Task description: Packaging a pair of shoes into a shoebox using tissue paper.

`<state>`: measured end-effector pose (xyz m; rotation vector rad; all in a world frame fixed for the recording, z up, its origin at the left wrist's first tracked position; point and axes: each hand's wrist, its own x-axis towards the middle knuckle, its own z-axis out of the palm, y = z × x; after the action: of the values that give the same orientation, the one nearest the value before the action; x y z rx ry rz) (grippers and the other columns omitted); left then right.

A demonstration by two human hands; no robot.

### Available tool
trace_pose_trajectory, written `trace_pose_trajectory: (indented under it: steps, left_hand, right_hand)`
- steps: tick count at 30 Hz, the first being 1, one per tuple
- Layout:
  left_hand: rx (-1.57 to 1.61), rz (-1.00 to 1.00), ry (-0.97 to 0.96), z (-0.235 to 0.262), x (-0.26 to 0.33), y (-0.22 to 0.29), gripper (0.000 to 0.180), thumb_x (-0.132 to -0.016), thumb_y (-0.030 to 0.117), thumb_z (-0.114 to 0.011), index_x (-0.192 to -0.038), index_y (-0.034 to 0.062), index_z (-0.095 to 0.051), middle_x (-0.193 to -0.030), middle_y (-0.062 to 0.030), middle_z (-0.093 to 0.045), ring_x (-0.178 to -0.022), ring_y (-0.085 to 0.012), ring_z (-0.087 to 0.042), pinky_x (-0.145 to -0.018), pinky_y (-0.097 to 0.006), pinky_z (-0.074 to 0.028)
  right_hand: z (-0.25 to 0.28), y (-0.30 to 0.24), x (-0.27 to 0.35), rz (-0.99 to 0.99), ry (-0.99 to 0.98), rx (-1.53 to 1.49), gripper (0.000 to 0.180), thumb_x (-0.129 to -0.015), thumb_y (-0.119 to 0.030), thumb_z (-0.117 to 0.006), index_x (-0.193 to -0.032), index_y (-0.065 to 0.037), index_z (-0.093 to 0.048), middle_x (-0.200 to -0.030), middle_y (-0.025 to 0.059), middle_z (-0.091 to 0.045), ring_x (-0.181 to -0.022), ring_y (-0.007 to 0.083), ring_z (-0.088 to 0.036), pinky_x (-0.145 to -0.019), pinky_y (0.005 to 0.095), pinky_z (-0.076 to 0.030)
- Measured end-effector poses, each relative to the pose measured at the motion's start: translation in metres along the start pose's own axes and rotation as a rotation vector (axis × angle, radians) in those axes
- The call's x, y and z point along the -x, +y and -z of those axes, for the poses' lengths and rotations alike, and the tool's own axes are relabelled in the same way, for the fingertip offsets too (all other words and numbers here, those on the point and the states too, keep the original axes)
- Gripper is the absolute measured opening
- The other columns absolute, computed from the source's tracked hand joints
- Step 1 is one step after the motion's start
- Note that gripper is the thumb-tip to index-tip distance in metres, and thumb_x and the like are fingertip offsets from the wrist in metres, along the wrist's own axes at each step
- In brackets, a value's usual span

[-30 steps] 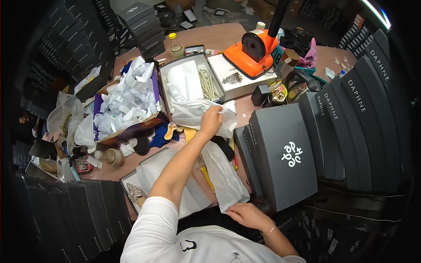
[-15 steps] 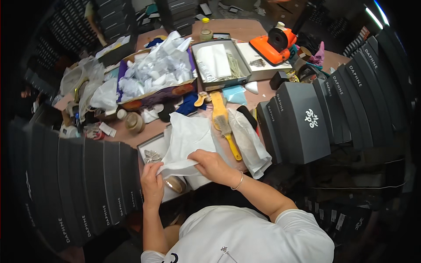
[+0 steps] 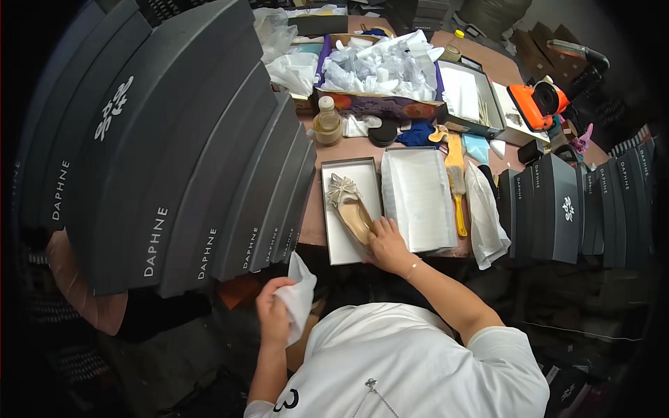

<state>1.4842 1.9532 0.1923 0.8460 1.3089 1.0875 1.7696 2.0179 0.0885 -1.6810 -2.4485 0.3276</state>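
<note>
A beige-gold shoe point(image 3: 354, 217) with a bow-like ornament on its toe lies in a shoebox point(image 3: 332, 233) with a pale inside. My right hand point(image 3: 389, 246) is closed at the heel end of this shoe, some fingers hidden behind it. To the right of the box is a second tray-like box part point(image 3: 418, 164), lined with thin white paper. Crumpled white tissue paper point(image 3: 298, 296) is bunched in my left hand point(image 3: 274, 312), below the table's front edge and close to my body.
Tall stacks of dark shoeboxes point(image 3: 209, 160) crowd the left; more boxes point(image 3: 557, 209) line the right. A yellow-handled brush point(image 3: 458, 188), a wrapped white bundle point(image 3: 486, 219) and a bottle point(image 3: 327, 124) surround the work area. Farther back are a carton of crumpled paper point(image 3: 380, 104) and an orange device point(image 3: 536, 104).
The view has shifted left. My left hand has drawn the white paper off the shoe and down toward me. My right hand has let the paper go and moved onto the shoe's heel.
</note>
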Motion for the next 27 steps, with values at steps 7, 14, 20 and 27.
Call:
trace_pose_trajectory:
  steps: [7, 14, 20, 27]
  left_hand:
    - [-0.746, -0.628, -0.285, -0.065, -0.046, 0.085, 0.016, -0.077, -0.003, -0.060, -0.092, -0.0009, -0.062, -0.083, -0.0143, -0.059, -0.075, -0.0302, -0.061, -0.066, -0.033, -0.048]
    - [-0.666, -0.845, 0.123, -0.119, -0.096, 0.129, 0.009, -0.083, 0.003, -0.064, -0.089, -0.0033, -0.060, -0.079, -0.0158, -0.059, -0.071, -0.0282, -0.059, -0.064, -0.033, -0.046]
    - [-0.582, -1.070, 0.039, -0.225, -0.112, 0.149, 0.021, -0.073, -0.007, -0.067, -0.092, 0.0009, -0.065, -0.082, -0.0104, -0.058, -0.075, -0.0230, -0.059, -0.067, -0.030, -0.048]
    - [-0.320, -0.471, -0.105, -0.265, -0.184, 0.026, 0.012, -0.080, 0.005, -0.071, -0.089, -0.0010, -0.065, -0.077, -0.0012, -0.063, -0.068, -0.0081, -0.057, -0.062, -0.024, -0.046]
  right_hand:
    - [-0.018, 0.006, -0.007, -0.119, 0.041, -0.555, 0.033, -0.079, -0.016, -0.064, -0.109, -0.003, -0.063, -0.120, 0.0154, -0.056, -0.114, 0.0335, -0.052, -0.099, 0.0482, -0.040]
    - [0.101, 0.080, 0.064, -0.277, 0.219, -2.284, 0.065, -0.077, -0.038, -0.068, -0.129, -0.004, -0.048, -0.117, 0.0128, -0.058, -0.105, 0.0296, -0.059, -0.071, 0.0349, -0.054]
    - [0.095, 0.119, 0.119, 0.035, 0.428, -2.644, 0.063, -0.078, -0.045, -0.064, -0.129, -0.009, -0.050, -0.118, 0.0097, -0.057, -0.103, 0.0349, -0.056, -0.061, 0.0282, -0.046]
    - [0.106, 0.129, 0.159, -0.053, 0.307, -2.484, 0.072, -0.073, -0.047, -0.066, -0.127, -0.002, -0.051, -0.124, 0.0127, -0.056, -0.111, 0.0283, -0.054, -0.078, 0.0319, -0.052]
